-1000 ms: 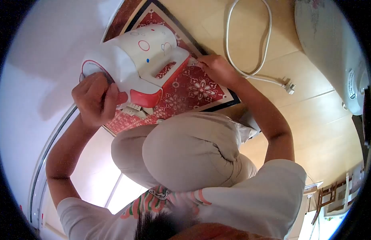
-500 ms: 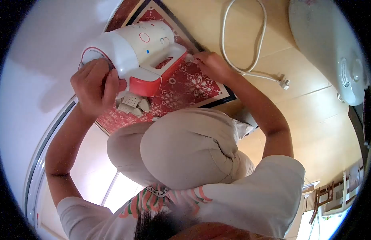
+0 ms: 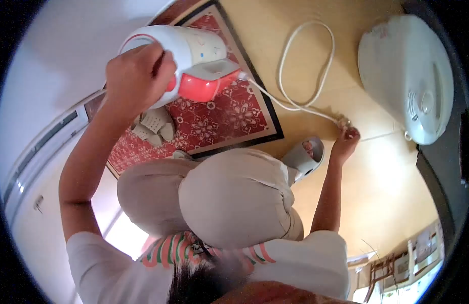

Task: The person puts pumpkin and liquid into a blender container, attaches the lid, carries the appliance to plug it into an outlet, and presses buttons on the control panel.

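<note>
A white electric jug (image 3: 181, 45) with red trim and printed circles is held lying on its side above the red mat. My left hand (image 3: 138, 76) has its fingers closed at the jug's end, by a red part. A white power cord (image 3: 282, 104) runs from a connector (image 3: 243, 75) seated in the jug's red-trimmed handle (image 3: 209, 83) and loops over the floor. Low over the floor on the right, my right hand (image 3: 344, 144) is closed around the cord's plug (image 3: 344, 123), which the fingers partly cover.
The patterned red mat (image 3: 239, 114) has a dark border. Light perforated shoes (image 3: 153, 124) sit on it near my knees. A rounded pale-green appliance (image 3: 406, 76) stands on the wooden floor to the right. A white wall is at left, wooden furniture (image 3: 381, 271) lower right.
My right hand has left the jug's handle and moved right to the plug. The cord now joins the handle. My left hand and the jug have shifted slightly to the right.
</note>
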A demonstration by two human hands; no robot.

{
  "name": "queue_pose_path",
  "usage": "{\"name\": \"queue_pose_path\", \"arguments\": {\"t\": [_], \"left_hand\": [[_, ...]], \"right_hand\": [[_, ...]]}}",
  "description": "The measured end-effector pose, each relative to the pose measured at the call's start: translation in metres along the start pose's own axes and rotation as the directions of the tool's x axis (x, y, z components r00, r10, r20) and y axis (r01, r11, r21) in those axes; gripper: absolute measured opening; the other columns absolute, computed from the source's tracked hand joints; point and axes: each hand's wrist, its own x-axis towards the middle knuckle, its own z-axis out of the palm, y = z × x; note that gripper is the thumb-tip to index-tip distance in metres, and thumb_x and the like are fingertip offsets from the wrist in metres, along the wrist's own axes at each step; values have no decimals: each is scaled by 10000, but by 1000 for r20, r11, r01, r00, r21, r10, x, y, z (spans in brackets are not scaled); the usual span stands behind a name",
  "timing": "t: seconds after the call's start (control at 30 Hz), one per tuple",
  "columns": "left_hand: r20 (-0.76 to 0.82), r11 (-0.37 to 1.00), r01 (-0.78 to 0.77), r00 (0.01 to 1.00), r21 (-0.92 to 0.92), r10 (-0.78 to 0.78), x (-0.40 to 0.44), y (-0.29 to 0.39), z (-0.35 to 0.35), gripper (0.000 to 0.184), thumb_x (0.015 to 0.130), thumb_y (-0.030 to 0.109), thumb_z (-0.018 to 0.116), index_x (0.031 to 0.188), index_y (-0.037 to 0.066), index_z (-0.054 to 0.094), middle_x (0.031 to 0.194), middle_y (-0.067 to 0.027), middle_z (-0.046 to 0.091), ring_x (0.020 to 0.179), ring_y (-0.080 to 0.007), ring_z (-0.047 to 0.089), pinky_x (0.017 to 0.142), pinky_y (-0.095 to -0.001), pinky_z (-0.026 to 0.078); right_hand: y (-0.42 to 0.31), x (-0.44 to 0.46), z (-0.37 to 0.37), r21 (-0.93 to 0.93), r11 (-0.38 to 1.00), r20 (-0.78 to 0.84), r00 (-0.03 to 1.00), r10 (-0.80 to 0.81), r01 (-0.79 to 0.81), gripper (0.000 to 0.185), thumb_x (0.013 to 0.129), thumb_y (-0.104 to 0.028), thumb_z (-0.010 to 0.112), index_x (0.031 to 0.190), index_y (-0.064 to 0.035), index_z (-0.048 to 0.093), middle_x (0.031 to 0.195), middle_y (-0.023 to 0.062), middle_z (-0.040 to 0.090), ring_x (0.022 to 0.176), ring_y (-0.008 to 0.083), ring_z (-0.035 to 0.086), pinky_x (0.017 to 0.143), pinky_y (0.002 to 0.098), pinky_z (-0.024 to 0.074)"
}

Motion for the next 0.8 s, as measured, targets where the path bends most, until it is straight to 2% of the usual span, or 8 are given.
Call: {"name": "queue_pose_path", "arguments": {"t": [0.07, 0.2, 0.3, 0.4, 0.47, 0.6, 0.67, 0.8], "left_hand": [[-14, 996, 87, 996, 25, -87, -5, -1, 3, 265, 860, 244, 614, 687, 50, 565, 622, -142, 601, 560, -347, 598, 515, -439, 464], [-34, 984, 178, 983, 2, -178, -17, 7, 3, 304, 868, 275, 580, 682, 35, 597, 623, -165, 605, 586, -360, 610, 531, -449, 476], [13, 958, 285, 959, -19, -285, -16, 8, 2, 338, 924, 302, 551, 770, 7, 616, 723, -209, 618, 658, -421, 611, 616, -492, 478], [-5, 949, 308, 951, -60, -309, -21, 1, 4, 352, 927, 309, 546, 785, -1, 634, 753, -202, 637, 693, -425, 616, 643, -496, 489], [16, 947, 311, 950, -79, -311, -24, 3, 1, 376, 932, 334, 556, 786, -5, 632, 773, -210, 638, 719, -416, 621, 665, -493, 492], [90, 932, 291, 956, -215, -278, -29, -4, -14, 395, 919, 388, 610, 816, 7, 619, 795, -175, 618, 765, -373, 623, 684, -453, 486], [1, 952, 106, 994, -287, -110, -36, -22, -16, 365, 907, 376, 635, 836, 19, 608, 824, -152, 615, 786, -357, 618, 690, -440, 481], [-142, 958, -76, 989, -276, 38, -47, -42, 0, 317, 877, 346, 670, 847, 40, 592, 850, -126, 616, 785, -334, 607, 688, -426, 475]], "right_hand": [[-6, -1, 1, -30, 999, 279, 959, 44, -37, 529, 894, -289, 747, 1237, 12, 479, 976, 119, 590, 842, 233, 561, 757, 360, 494], [-63, -5, 18, 182, 982, 237, 968, -89, 46, 362, 935, -183, 694, 1165, 11, 492, 934, 109, 619, 835, 209, 623, 730, 351, 519], [-130, 5, 27, 701, 714, 277, 923, -265, -5, 365, 945, -197, 686, 1150, 31, 489, 1025, 101, 612, 838, 173, 629, 733, 312, 530], [-216, 34, 31, 855, 493, 132, 852, -506, 160, 341, 926, -108, 693, 1169, 38, 504, 1023, 89, 613, 853, 171, 630, 776, 316, 531], [-283, 53, 30, 920, 385, 157, 834, -528, 70, 295, 908, -34, 689, 1151, 41, 539, 996, 90, 651, 865, 170, 639, 786, 306, 533], [-404, 61, 36, 851, 501, 235, 738, -633, 158, 278, 958, -126, 629, 1160, 64, 609, 1051, 106, 684, 934, 157, 669, 857, 273, 511], [-422, 84, 83, 867, 392, 172, 553, -815, 308, 374, 947, -216, 657, 1191, 61, 593, 1073, 114, 689, 949, 163, 685, 862, 268, 509], [-445, 68, 144, 645, 611, 143, 712, -687, 459, 380, 888, -248, 711, 1136, 18, 602, 979, 122, 711, 910, 241, 698, 830, 361, 535]]}}
